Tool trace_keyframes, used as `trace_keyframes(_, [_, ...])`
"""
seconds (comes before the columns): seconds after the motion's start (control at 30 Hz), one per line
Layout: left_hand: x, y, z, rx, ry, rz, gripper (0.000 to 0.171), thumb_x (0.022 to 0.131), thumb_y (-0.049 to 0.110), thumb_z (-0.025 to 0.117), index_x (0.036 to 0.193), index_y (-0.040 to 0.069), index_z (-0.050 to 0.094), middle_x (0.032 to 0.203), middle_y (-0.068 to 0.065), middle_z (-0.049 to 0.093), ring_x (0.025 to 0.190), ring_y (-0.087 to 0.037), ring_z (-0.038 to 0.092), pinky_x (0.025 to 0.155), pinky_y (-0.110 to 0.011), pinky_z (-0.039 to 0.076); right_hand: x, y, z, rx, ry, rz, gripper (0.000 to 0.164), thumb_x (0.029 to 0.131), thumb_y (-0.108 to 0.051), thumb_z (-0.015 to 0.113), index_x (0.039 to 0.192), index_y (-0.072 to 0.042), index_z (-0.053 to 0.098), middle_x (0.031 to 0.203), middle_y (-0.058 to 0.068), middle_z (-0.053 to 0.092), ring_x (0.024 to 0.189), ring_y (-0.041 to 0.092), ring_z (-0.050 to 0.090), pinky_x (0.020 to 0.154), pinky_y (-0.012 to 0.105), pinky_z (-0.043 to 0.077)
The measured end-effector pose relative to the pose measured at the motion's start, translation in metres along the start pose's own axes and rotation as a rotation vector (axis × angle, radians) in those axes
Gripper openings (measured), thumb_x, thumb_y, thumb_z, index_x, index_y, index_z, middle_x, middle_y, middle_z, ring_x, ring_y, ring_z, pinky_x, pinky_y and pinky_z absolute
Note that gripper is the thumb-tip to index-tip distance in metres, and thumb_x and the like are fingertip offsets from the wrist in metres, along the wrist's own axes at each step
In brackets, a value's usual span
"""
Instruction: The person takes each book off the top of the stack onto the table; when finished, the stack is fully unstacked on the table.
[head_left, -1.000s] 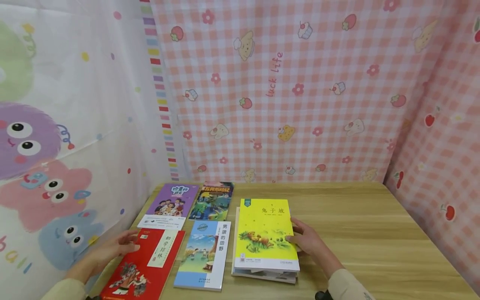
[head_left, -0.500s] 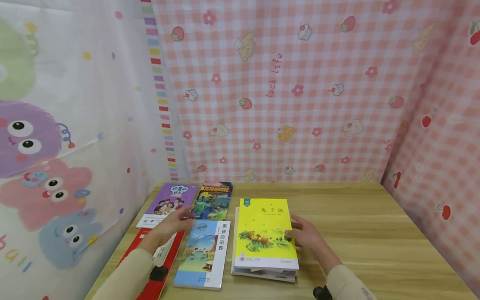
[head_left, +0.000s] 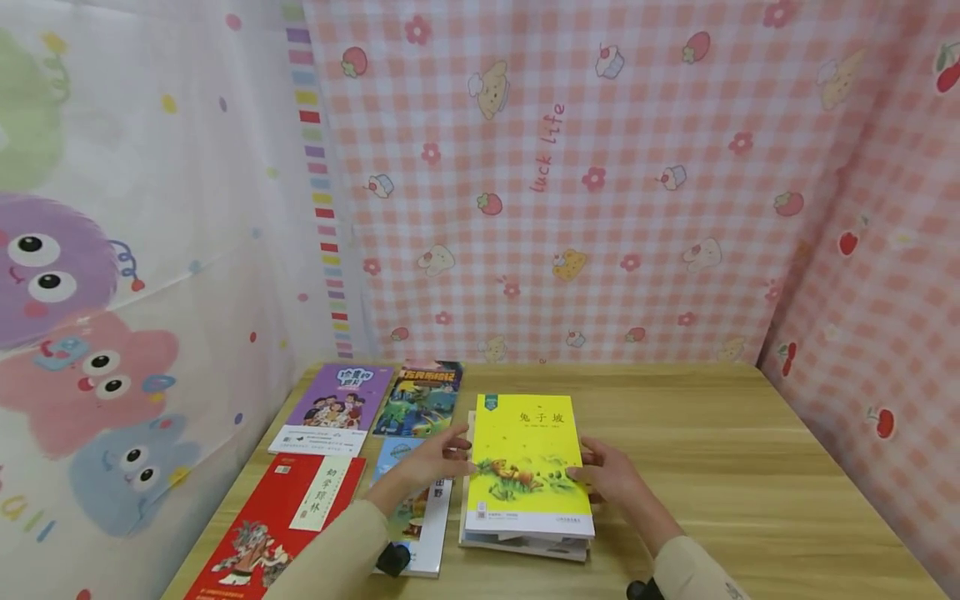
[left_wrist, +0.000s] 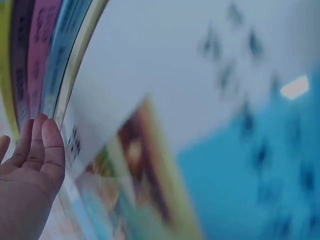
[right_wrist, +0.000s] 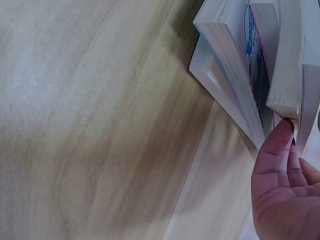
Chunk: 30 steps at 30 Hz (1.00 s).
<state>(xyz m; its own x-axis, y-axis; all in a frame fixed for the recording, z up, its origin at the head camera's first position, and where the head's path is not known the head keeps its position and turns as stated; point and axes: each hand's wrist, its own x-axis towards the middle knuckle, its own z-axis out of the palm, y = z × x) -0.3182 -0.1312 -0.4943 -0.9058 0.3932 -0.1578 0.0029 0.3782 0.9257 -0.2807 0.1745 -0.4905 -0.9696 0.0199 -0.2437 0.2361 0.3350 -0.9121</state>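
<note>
A stack of several paperback books, topped by a yellow book (head_left: pixel 525 462), lies in the middle of the table in the head view. My right hand (head_left: pixel 613 477) holds the stack's right side, thumb on the yellow cover's edge. In the right wrist view its fingertips (right_wrist: pixel 283 132) touch the underside of an upper book (right_wrist: pixel 289 65). My left hand (head_left: pixel 427 468) is at the stack's left edge, above a blue-and-white book (head_left: pixel 429 542). In the left wrist view its fingers (left_wrist: pixel 52 137) lie straight beside yellow, purple, pink and blue spines (left_wrist: pixel 60 55).
Left of the stack lie a red book (head_left: pixel 281 533), a purple book (head_left: pixel 337 408) and a dark green, colourful book (head_left: pixel 420 400). Wooden tabletop (head_left: pixel 712 467) extends to the right. Patterned cloths (head_left: pixel 600 208) hang behind and at both sides.
My left hand has moved right from the red book, over the blue-and-white book, to the stack's left edge. The right hand has stayed at the stack's right side.
</note>
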Motion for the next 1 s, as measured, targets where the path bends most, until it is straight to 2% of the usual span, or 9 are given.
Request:
trace_keyframes(0.2, [0.005, -0.006, 0.012, -0.027, 0.007, -0.016, 0.084, 0.086, 0.014, 0.079, 0.155, 0.009, 0.031, 0.136, -0.015, 0.051, 0.123, -0.034, 0.051, 0.098, -0.050, 0.046, 0.002, 0.000, 0.002, -0.015, 0.003, 0.006, 0.068, 0.092, -0.009, 0.070, 0.150, 0.002, 0.037, 0.132, 0.024, 0.056, 0.092, 0.024, 0.063, 0.071, 0.039, 0.056])
trace_keyframes(0.4, [0.002, -0.001, 0.015, -0.038, -0.005, -0.013, 0.084, 0.087, 0.014, 0.078, 0.156, 0.009, 0.030, 0.141, -0.017, 0.047, 0.123, -0.035, 0.050, 0.096, -0.051, 0.046, 0.001, -0.004, -0.004, -0.005, -0.035, -0.024, 0.060, 0.092, -0.003, 0.067, 0.146, 0.006, 0.043, 0.124, 0.022, 0.059, 0.090, 0.024, 0.063, 0.071, 0.040, 0.055])
trace_keyframes(0.6, [0.001, 0.005, 0.022, -0.018, -0.012, -0.007, 0.083, 0.088, 0.014, 0.077, 0.156, 0.010, 0.031, 0.148, -0.021, 0.040, 0.129, -0.039, 0.044, 0.099, -0.053, 0.044, 0.003, 0.000, -0.027, 0.077, -0.089, 0.018, 0.063, 0.092, -0.002, 0.065, 0.149, 0.004, 0.038, 0.125, 0.022, 0.055, 0.092, 0.026, 0.065, 0.075, 0.044, 0.056])
trace_keyframes(0.83, [0.004, 0.002, 0.029, 0.034, -0.020, 0.020, 0.086, 0.087, 0.016, 0.078, 0.157, 0.010, 0.029, 0.156, -0.024, 0.028, 0.140, -0.045, 0.029, 0.106, -0.059, 0.036, 0.002, 0.011, -0.057, 0.096, -0.145, 0.057, 0.065, 0.094, -0.004, 0.063, 0.152, 0.002, 0.033, 0.136, 0.028, 0.054, 0.091, 0.028, 0.069, 0.076, 0.044, 0.056])
trace_keyframes(0.9, [0.004, 0.003, 0.031, 0.062, -0.008, 0.011, 0.090, 0.085, 0.020, 0.080, 0.157, 0.010, 0.027, 0.157, -0.025, 0.024, 0.141, -0.045, 0.028, 0.108, -0.058, 0.032, 0.001, 0.012, -0.062, 0.116, -0.160, 0.051, 0.066, 0.094, -0.003, 0.062, 0.152, 0.003, 0.031, 0.138, 0.028, 0.052, 0.092, 0.028, 0.069, 0.076, 0.044, 0.057])
trace_keyframes(1.0, [0.004, 0.004, 0.034, 0.095, 0.012, -0.022, 0.099, 0.082, 0.026, 0.083, 0.159, 0.010, 0.022, 0.160, -0.025, 0.014, 0.145, -0.044, 0.019, 0.113, -0.058, 0.024, 0.001, 0.014, -0.070, 0.153, -0.196, 0.021, 0.068, 0.094, -0.002, 0.060, 0.153, 0.003, 0.028, 0.135, 0.028, 0.055, 0.093, 0.028, 0.069, 0.077, 0.043, 0.057])
